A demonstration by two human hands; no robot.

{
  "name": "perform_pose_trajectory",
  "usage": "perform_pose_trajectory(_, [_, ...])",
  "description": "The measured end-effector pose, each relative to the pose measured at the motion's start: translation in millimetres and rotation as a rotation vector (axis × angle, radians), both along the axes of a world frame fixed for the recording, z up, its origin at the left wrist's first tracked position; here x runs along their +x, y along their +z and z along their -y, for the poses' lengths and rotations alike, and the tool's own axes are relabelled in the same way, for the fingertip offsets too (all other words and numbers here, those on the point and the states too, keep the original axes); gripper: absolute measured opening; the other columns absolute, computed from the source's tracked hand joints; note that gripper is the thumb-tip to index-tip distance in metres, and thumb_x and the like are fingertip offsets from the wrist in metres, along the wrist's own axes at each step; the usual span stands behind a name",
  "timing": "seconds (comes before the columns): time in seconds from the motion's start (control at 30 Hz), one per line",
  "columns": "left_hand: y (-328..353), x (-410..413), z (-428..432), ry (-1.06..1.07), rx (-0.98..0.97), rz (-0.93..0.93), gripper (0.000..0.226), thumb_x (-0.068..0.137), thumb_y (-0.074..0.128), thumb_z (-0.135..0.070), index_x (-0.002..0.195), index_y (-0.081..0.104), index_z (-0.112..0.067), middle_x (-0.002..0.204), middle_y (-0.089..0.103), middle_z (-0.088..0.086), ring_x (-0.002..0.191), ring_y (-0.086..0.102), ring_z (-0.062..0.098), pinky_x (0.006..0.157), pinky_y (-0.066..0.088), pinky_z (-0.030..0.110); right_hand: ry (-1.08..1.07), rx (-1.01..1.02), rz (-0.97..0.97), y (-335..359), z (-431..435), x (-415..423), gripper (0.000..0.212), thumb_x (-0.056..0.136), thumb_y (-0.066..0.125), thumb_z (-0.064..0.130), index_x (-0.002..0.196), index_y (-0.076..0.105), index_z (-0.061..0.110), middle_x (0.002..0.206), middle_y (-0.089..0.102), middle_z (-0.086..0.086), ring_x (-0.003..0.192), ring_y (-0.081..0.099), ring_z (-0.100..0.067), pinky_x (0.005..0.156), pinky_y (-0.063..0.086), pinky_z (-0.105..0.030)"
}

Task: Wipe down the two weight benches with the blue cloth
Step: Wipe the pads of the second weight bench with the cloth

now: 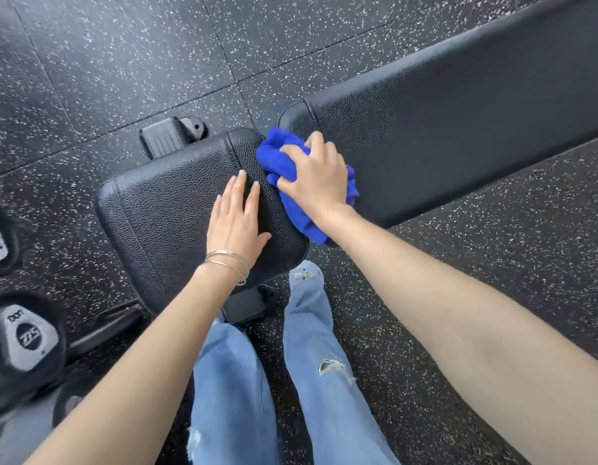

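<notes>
A black padded weight bench lies across the view: a short seat pad on the left and a long back pad running to the upper right. My right hand is shut on a bunched blue cloth, pressing it into the gap between the two pads. Flat on the seat pad rests my left hand, fingers spread, holding nothing, with thin bangles at the wrist. Only one bench is in view.
Black speckled rubber floor surrounds the bench. Dumbbell ends sit at the lower left. Black bench feet stick out behind and below the seat pad. My legs in light blue jeans stand right against the bench.
</notes>
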State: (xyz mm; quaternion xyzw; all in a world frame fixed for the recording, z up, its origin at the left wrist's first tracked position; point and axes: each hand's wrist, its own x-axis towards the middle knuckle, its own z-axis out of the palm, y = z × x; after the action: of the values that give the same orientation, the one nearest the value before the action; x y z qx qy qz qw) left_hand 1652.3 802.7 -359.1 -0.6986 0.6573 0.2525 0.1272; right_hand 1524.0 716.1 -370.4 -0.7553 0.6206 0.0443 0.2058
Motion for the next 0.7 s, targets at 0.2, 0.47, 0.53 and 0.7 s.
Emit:
perform_pose_trajectory(0.2, [-1, 0, -3, -0.001, -0.019, 0.011, 0.088, 0.083, 0.066, -0.035, 0.15, 0.015, -0.011, 0.159, 0.0, 0.01, 0.147, 0.004, 0.025, 0.12, 0.011, 0.037, 0.162, -0.035, -0.005, 1, -52, -42, 0.037, 0.065, 0.075, 0.034, 0.098, 0.07, 0.018, 0.095, 0.058, -0.014, 0.08, 0.055, -0.033, 0.067, 0.046, -0.04])
perform_pose_trajectory(0.47, [35, -3, -22, -0.027, 0.091, -0.05, 0.078, 0.087, 0.06, -0.038, 0.15, 0.019, -0.016, 0.156, 0.02, 0.007, 0.143, 0.019, 0.025, 0.115, 0.022, 0.037, 0.306, 0.304, -0.236, 48, -78, -60, 0.043, 0.079, 0.064, 0.041, 0.118, 0.059, 0.026, 0.117, 0.045, -0.006, 0.103, 0.048, -0.029, 0.083, 0.039, -0.038])
perform_pose_trajectory(0.53, [56, 0, -26, -0.062, 0.043, -0.033, 0.075, 0.086, 0.059, -0.041, 0.148, 0.024, -0.017, 0.153, 0.026, 0.006, 0.141, 0.023, 0.025, 0.114, 0.024, 0.039, 0.293, 0.286, -0.239, 68, -76, -58, 0.042, 0.079, 0.064, 0.041, 0.118, 0.06, 0.027, 0.117, 0.045, -0.006, 0.104, 0.047, -0.029, 0.085, 0.039, -0.038])
perform_pose_trajectory(0.7, [122, 6, -40, -0.106, -0.147, -0.016, 0.068, 0.085, 0.057, -0.044, 0.144, 0.033, -0.021, 0.147, 0.038, 0.003, 0.142, 0.024, 0.023, 0.114, 0.021, 0.04, 0.237, 0.124, -0.196, 136, -83, -57, 0.039, 0.077, 0.062, 0.046, 0.113, 0.061, 0.032, 0.113, 0.047, -0.005, 0.104, 0.045, -0.029, 0.085, 0.037, -0.039])
